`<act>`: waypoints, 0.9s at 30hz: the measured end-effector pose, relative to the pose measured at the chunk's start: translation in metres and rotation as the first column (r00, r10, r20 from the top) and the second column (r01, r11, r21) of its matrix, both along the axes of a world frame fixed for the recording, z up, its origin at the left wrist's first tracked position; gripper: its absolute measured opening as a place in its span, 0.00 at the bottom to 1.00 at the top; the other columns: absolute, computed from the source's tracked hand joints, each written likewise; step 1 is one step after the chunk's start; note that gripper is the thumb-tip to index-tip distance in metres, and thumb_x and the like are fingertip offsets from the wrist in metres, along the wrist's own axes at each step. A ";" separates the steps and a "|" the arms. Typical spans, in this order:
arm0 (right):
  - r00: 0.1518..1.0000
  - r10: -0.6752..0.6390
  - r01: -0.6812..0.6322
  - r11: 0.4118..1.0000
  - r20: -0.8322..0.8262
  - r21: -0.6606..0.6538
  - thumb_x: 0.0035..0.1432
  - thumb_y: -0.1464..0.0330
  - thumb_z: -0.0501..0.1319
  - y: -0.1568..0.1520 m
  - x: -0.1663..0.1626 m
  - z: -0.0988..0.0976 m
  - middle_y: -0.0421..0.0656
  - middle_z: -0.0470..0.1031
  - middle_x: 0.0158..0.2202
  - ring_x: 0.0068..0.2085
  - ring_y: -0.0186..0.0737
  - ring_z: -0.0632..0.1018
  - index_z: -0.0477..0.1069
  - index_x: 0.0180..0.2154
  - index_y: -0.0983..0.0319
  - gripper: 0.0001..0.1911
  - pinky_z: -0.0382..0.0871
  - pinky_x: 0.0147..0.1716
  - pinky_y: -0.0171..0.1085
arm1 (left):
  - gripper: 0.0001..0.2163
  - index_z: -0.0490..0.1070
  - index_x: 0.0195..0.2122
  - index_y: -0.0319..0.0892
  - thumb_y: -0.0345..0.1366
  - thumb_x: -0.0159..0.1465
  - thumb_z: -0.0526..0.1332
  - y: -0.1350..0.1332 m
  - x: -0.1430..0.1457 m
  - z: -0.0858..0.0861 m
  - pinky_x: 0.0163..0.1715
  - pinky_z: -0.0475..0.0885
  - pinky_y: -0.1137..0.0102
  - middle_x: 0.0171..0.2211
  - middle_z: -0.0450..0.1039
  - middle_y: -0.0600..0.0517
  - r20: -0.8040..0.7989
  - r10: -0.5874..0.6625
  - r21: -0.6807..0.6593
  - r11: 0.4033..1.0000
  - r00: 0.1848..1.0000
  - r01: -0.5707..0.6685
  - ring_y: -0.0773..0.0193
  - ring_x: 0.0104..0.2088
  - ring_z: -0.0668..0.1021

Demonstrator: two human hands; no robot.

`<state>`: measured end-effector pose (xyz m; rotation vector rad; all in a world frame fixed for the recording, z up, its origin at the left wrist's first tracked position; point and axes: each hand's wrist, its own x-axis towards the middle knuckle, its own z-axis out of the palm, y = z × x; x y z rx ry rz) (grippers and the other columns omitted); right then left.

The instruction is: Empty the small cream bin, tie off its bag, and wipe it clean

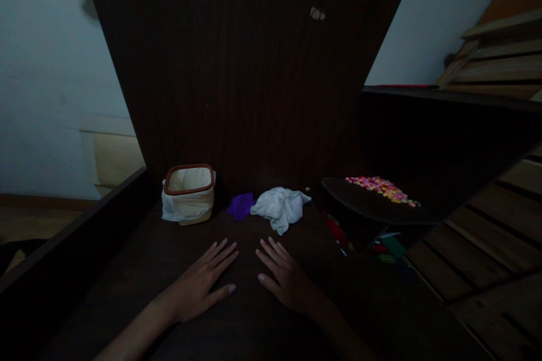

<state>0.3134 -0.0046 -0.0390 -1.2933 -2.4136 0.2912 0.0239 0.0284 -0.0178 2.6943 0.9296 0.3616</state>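
Two bare hands lie palm down on a dark wooden surface [246, 327], side by side with a gap between them, seen from above in dim light. The fingers of both the left hand [202, 279] and the right hand [288, 282] are apart, thumbs turned inward, and neither hand holds anything. A crumpled white cloth [280, 207] lies just beyond the right fingertips, on the far side, apart from them; its near corner points back toward that hand. The bunched shape runs roughly left to right, across the line of the right fingers. The right hand is the nearer one to it. Just left of the cloth, beyond the gap between the hands, is a small purple piece [241, 206], perhaps fabric. Farther left, beyond the left fingers, stands a lined bin [197, 206] with a brown rim.
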 end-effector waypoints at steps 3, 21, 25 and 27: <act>1.000 -0.001 0.001 1.000 0.020 -0.013 0.70 0.62 0.56 -0.001 -0.001 0.002 0.50 0.54 0.71 0.72 0.55 0.53 0.60 0.68 0.62 0.29 0.53 0.69 0.59 | 0.31 0.47 0.72 0.53 0.50 0.72 0.55 0.000 0.000 0.001 0.67 0.58 0.42 0.72 0.49 0.48 -0.008 -0.003 0.000 1.000 1.000 0.003 0.43 0.71 0.56; 0.996 -0.003 0.004 1.000 0.087 -0.016 0.71 0.60 0.54 -0.001 -0.001 0.006 0.49 0.52 0.72 0.73 0.54 0.52 0.59 0.69 0.62 0.29 0.53 0.69 0.58 | 0.31 0.46 0.73 0.52 0.51 0.73 0.54 0.000 0.000 0.002 0.68 0.58 0.44 0.73 0.48 0.48 -0.036 -0.007 0.024 1.000 0.999 0.008 0.44 0.71 0.56; 0.996 -0.001 0.003 1.000 0.094 -0.018 0.71 0.60 0.54 0.000 0.000 0.004 0.49 0.52 0.72 0.73 0.55 0.52 0.59 0.69 0.63 0.29 0.53 0.69 0.59 | 0.31 0.47 0.73 0.53 0.51 0.72 0.54 0.001 -0.001 -0.001 0.68 0.57 0.44 0.73 0.49 0.48 -0.017 -0.009 0.033 0.999 1.000 0.010 0.44 0.71 0.57; 0.996 -0.001 0.002 1.000 0.092 -0.011 0.71 0.60 0.54 0.000 0.000 0.004 0.49 0.52 0.72 0.73 0.54 0.52 0.59 0.68 0.62 0.29 0.53 0.69 0.58 | 0.30 0.47 0.73 0.53 0.51 0.72 0.54 0.001 -0.001 -0.001 0.68 0.58 0.44 0.73 0.49 0.48 -0.020 -0.005 0.032 0.999 1.000 0.006 0.44 0.71 0.56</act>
